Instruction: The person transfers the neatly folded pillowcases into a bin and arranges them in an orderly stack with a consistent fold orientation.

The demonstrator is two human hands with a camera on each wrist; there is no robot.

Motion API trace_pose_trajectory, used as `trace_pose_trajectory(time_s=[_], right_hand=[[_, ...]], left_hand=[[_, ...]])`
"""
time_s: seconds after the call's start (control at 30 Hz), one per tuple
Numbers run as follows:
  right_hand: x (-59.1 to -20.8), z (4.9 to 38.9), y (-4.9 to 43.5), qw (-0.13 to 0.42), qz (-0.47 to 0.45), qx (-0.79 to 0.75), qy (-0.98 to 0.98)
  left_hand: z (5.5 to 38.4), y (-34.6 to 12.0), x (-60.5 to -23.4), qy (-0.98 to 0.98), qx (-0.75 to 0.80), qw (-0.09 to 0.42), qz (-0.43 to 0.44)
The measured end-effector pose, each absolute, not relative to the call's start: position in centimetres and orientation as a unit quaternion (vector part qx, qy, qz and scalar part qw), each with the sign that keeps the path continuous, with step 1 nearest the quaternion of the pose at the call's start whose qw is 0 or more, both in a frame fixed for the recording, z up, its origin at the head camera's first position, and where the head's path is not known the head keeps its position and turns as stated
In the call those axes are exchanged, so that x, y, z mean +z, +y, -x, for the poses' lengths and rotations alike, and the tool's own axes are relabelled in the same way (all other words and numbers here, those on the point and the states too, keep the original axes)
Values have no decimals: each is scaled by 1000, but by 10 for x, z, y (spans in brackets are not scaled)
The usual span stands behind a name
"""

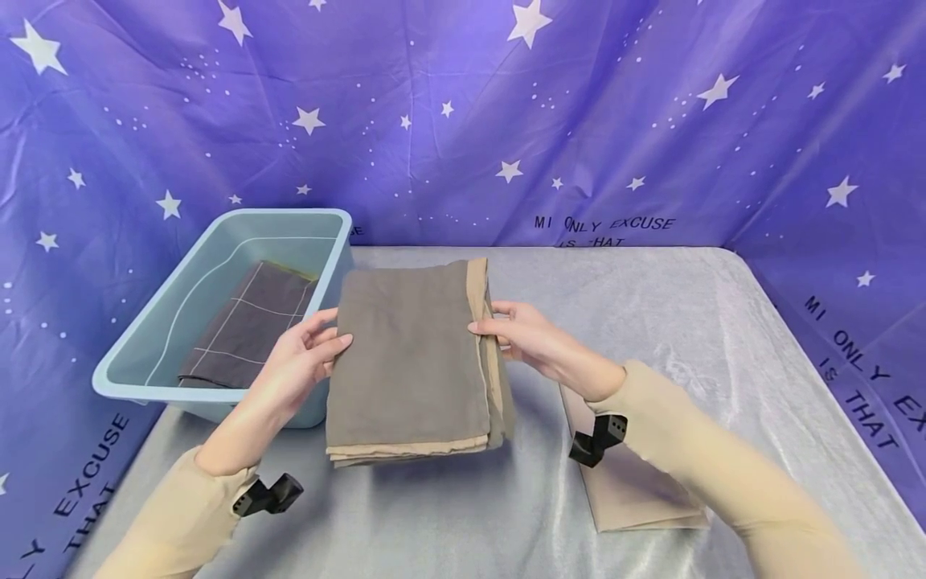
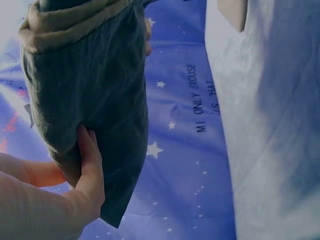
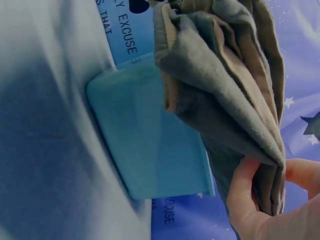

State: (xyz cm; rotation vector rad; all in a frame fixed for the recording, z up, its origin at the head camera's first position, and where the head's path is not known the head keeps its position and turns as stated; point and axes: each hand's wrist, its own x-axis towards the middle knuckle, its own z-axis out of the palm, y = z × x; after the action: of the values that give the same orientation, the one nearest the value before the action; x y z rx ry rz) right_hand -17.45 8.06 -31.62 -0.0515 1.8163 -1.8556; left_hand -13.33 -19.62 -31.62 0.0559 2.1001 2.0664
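Purple star-print backdrop (image 1: 448, 88) behind and to both sides, grey plush-looking cover on the table (image 1: 651, 297). Folded grey-brown cloth with tan edges (image 1: 408, 362) is in the air in front of me, between my hands, off the table. Left grip (image 1: 307, 354) pinches its left edge, right grip (image 1: 531, 334) pinches the right edge, thumbs on the near face, both clamped. Long axis runs near-to-far, across the line joining my hands. Key relation: blue basin (image 1: 170, 392) sits just left of the cloth, so left hand is the nearer one; can't tell if cloth and rim touch. Dark checked cloth (image 1: 242, 334) lies inside the basin. Beige folded cloth (image 1: 629, 490) lies flat on the table to the right, partly hidden below my right forearm. Table cover shows soft creases; backdrop has black lettering low down.
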Motion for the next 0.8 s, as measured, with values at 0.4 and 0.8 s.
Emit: trace_pose_trajectory(time_s=[0.4,0.8], right_hand=[[-298,181,61,253,27,-691,677],[-280,192,35,246,23,-696,674]], left_hand=[[133,-215,-293,694,715,67,-48],[141,-237,-275,687,723,66,-37]])
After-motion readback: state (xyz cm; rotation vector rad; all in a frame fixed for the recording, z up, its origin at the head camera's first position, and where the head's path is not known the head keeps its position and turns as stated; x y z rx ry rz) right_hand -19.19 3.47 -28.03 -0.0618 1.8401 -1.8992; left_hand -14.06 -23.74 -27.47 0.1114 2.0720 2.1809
